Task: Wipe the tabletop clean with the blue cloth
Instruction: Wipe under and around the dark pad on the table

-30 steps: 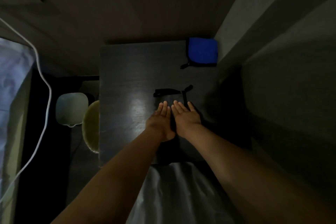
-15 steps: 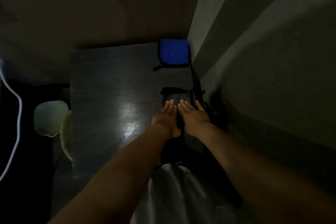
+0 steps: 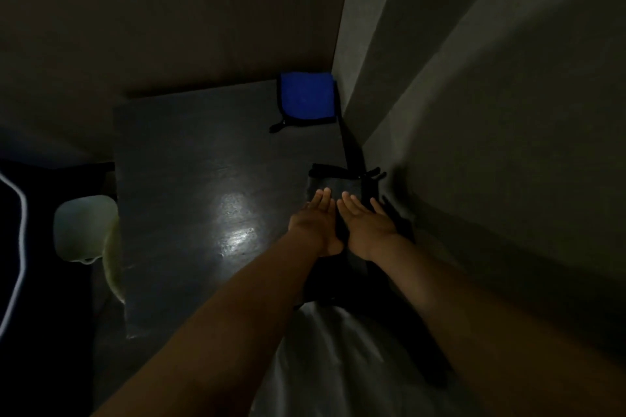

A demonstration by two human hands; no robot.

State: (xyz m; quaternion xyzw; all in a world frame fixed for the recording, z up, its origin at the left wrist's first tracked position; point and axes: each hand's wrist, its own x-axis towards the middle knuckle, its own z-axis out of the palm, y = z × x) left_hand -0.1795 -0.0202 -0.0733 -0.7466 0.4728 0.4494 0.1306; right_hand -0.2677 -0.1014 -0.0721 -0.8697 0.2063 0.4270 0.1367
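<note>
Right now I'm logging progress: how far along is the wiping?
Nothing looks done. The blue cloth lies folded at the tabletop's far right corner, untouched. Left hand and right hand rest open, empty, side by side. Picking up the cloth and all wiping remain.

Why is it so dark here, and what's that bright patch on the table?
In the head view the room is dim, so the walls and the dark item under both hands lose detail; the bright patch is glare from a light reflecting off the glossy table; the blue cloth is the only strong colour; the wide-angle lens makes the walls and table edges lean.
</note>
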